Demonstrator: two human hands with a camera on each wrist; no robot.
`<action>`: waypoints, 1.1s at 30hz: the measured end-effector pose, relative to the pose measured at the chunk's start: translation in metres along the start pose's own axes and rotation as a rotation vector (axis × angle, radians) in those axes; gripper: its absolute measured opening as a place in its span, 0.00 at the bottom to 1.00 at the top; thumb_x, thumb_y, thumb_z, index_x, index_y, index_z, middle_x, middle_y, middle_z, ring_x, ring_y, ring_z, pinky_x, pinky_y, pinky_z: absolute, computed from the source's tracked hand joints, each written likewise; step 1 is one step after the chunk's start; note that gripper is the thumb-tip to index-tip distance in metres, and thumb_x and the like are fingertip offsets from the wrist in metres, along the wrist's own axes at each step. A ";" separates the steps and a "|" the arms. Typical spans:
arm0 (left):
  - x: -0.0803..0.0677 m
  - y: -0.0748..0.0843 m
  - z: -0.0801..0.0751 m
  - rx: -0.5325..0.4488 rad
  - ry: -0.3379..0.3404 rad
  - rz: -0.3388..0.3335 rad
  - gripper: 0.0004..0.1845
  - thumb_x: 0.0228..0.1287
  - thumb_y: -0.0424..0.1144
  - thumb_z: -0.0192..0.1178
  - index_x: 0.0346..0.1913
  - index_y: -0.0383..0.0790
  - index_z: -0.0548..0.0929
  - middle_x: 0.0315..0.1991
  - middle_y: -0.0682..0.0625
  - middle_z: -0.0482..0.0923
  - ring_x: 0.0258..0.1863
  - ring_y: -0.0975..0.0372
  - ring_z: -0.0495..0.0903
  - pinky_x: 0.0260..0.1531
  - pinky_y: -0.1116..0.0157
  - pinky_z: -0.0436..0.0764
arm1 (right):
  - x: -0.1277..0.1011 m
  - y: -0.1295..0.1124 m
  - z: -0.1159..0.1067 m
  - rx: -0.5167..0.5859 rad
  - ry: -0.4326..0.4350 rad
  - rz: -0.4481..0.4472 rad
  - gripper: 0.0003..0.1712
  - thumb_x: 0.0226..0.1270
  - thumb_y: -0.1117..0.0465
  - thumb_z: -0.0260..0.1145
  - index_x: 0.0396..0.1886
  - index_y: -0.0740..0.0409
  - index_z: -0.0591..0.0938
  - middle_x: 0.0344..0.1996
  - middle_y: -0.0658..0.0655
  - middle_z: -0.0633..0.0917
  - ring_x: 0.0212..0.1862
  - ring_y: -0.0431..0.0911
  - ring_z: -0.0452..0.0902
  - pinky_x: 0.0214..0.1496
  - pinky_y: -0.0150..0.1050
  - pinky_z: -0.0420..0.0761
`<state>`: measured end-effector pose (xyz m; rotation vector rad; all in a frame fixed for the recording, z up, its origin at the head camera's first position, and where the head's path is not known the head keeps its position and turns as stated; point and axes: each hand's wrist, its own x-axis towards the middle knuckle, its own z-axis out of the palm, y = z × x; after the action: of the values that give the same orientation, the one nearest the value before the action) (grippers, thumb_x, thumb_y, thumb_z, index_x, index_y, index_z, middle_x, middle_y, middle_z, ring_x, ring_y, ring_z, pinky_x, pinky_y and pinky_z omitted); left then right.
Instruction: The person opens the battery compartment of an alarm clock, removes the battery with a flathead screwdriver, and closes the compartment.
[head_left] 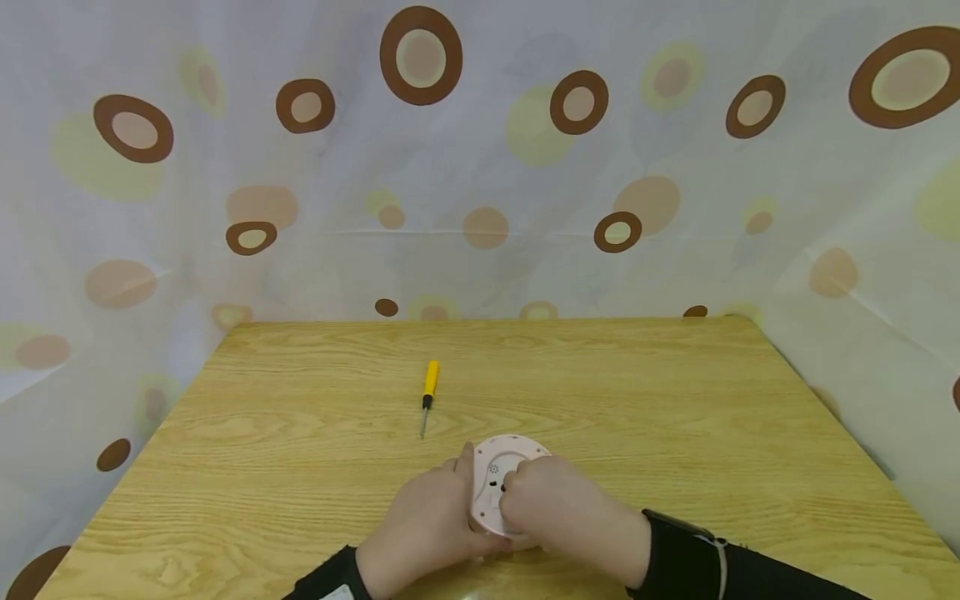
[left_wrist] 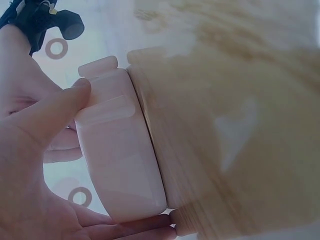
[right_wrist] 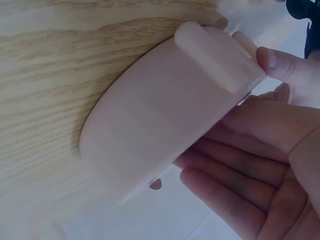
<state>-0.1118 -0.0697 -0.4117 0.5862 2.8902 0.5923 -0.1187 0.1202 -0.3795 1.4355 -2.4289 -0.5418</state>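
Note:
A round pale pink device [head_left: 504, 455] lies flat on the wooden table [head_left: 637, 392] near its front edge, back side up, with a small speaker grille showing. My left hand [head_left: 429, 518] grips its left rim, thumb on the upper edge. In the left wrist view the thumb [left_wrist: 47, 116] and fingers clasp the pink device [left_wrist: 122, 150]. My right hand [head_left: 546, 500] covers its right half, fingertips curled onto the back by a small dark part. The right wrist view shows the right hand's fingers [right_wrist: 250, 172] along the device [right_wrist: 160, 115], thumb at its rim.
A small screwdriver [head_left: 428, 392] with a yellow handle lies on the table a little beyond the device, tip toward me. A curtain [head_left: 480, 167] with brown and yellow circles closes in the table at the back and both sides.

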 end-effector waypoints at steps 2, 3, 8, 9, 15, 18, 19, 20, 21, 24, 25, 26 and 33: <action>0.000 0.000 0.000 0.001 0.006 0.001 0.68 0.45 0.72 0.79 0.77 0.23 0.66 0.58 0.36 0.86 0.52 0.47 0.88 0.49 0.52 0.88 | 0.001 -0.001 0.001 -0.011 0.034 -0.004 0.18 0.56 0.40 0.77 0.15 0.40 0.83 0.17 0.41 0.80 0.22 0.37 0.74 0.25 0.32 0.74; 0.000 0.000 0.000 0.001 0.010 0.004 0.68 0.45 0.72 0.79 0.76 0.23 0.66 0.58 0.36 0.86 0.52 0.47 0.88 0.48 0.52 0.88 | 0.001 -0.002 0.002 -0.019 0.051 -0.004 0.19 0.56 0.39 0.76 0.14 0.40 0.83 0.16 0.40 0.80 0.21 0.37 0.74 0.25 0.32 0.73; 0.000 0.001 -0.001 0.001 0.019 0.008 0.68 0.45 0.72 0.79 0.76 0.23 0.66 0.58 0.36 0.86 0.51 0.47 0.88 0.48 0.52 0.88 | 0.001 -0.004 0.003 -0.050 0.079 -0.005 0.18 0.54 0.40 0.77 0.13 0.40 0.82 0.16 0.39 0.79 0.21 0.36 0.73 0.25 0.32 0.73; 0.000 0.001 -0.001 0.001 0.019 0.010 0.68 0.45 0.72 0.79 0.76 0.22 0.66 0.57 0.36 0.86 0.51 0.47 0.88 0.47 0.52 0.88 | 0.001 -0.004 0.003 -0.053 0.082 -0.008 0.18 0.54 0.40 0.77 0.13 0.40 0.82 0.16 0.39 0.79 0.21 0.36 0.73 0.25 0.31 0.73; 0.000 0.000 0.001 -0.009 0.029 0.009 0.70 0.43 0.71 0.80 0.77 0.22 0.65 0.51 0.37 0.88 0.46 0.49 0.89 0.44 0.55 0.88 | 0.003 -0.003 0.004 -0.020 0.070 -0.012 0.20 0.54 0.41 0.77 0.12 0.41 0.80 0.14 0.38 0.78 0.19 0.35 0.68 0.24 0.30 0.70; 0.000 0.000 0.001 -0.019 0.036 0.004 0.70 0.42 0.70 0.81 0.77 0.22 0.65 0.51 0.38 0.88 0.46 0.49 0.89 0.44 0.55 0.88 | 0.004 -0.001 0.004 0.001 0.048 -0.002 0.21 0.55 0.41 0.77 0.11 0.42 0.80 0.14 0.38 0.78 0.19 0.35 0.66 0.22 0.30 0.69; 0.000 0.000 0.001 -0.025 0.036 0.003 0.70 0.42 0.70 0.82 0.77 0.22 0.65 0.51 0.38 0.88 0.47 0.49 0.89 0.44 0.54 0.88 | 0.004 -0.001 0.004 0.007 0.041 0.000 0.21 0.55 0.42 0.77 0.11 0.42 0.79 0.14 0.39 0.77 0.19 0.35 0.66 0.22 0.30 0.69; 0.000 0.000 0.001 -0.029 0.033 -0.002 0.70 0.42 0.70 0.82 0.77 0.22 0.65 0.52 0.38 0.88 0.47 0.49 0.89 0.45 0.54 0.88 | 0.004 -0.001 0.003 0.010 0.036 -0.002 0.21 0.56 0.42 0.76 0.12 0.42 0.80 0.15 0.39 0.78 0.19 0.35 0.66 0.22 0.30 0.70; -0.001 0.000 0.001 -0.035 0.031 -0.005 0.70 0.42 0.70 0.82 0.77 0.23 0.65 0.53 0.38 0.88 0.48 0.49 0.89 0.46 0.54 0.88 | 0.003 -0.001 0.003 0.014 0.030 -0.003 0.21 0.56 0.41 0.76 0.12 0.42 0.80 0.15 0.39 0.78 0.19 0.35 0.66 0.23 0.30 0.70; -0.001 0.000 0.001 -0.047 0.029 -0.007 0.70 0.42 0.70 0.82 0.77 0.23 0.65 0.54 0.38 0.88 0.50 0.49 0.88 0.46 0.53 0.88 | 0.002 0.000 0.002 0.023 0.004 -0.001 0.19 0.55 0.43 0.78 0.13 0.41 0.80 0.16 0.38 0.79 0.20 0.34 0.68 0.24 0.29 0.72; -0.001 0.000 0.001 -0.048 0.030 -0.005 0.70 0.42 0.70 0.82 0.77 0.23 0.65 0.54 0.38 0.88 0.50 0.49 0.88 0.46 0.53 0.88 | 0.002 0.001 0.001 0.033 -0.005 0.003 0.19 0.55 0.44 0.78 0.13 0.41 0.80 0.16 0.38 0.79 0.21 0.34 0.68 0.25 0.29 0.73; -0.001 0.000 0.002 -0.047 0.031 -0.005 0.70 0.42 0.70 0.82 0.77 0.23 0.65 0.55 0.38 0.88 0.50 0.49 0.88 0.46 0.53 0.87 | 0.002 0.001 0.001 0.038 -0.018 0.006 0.18 0.54 0.45 0.79 0.13 0.40 0.80 0.16 0.38 0.79 0.21 0.34 0.69 0.26 0.29 0.74; -0.001 -0.001 0.004 -0.039 0.038 -0.013 0.69 0.42 0.70 0.82 0.77 0.24 0.66 0.56 0.38 0.87 0.51 0.49 0.88 0.47 0.54 0.87 | 0.003 0.001 -0.002 0.074 -0.048 0.023 0.19 0.53 0.47 0.80 0.14 0.41 0.79 0.17 0.38 0.79 0.22 0.34 0.67 0.27 0.29 0.75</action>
<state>-0.1108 -0.0693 -0.4155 0.5557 2.9082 0.6637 -0.1201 0.1179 -0.3775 1.4368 -2.5253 -0.4913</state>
